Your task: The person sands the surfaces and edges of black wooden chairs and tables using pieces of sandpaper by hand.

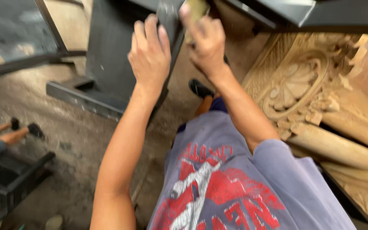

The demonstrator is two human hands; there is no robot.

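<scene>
Head view: left hand [150, 53] wraps its fingers around the edge of a dark metal panel [107, 55] standing upright ahead; right hand [207, 42] pinches a yellowish sanding pad [196, 8] against the panel's top edge, beside a carved wooden piece [303, 81]

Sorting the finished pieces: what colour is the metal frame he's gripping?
Dark grey to black metal frame, seen in the head view.

The dark frame [107, 51] looks like matt painted metal. At 3 o'clock, the carved panel [307, 81] is raw, rough wood. The floor [64, 140] is dusty.
</scene>
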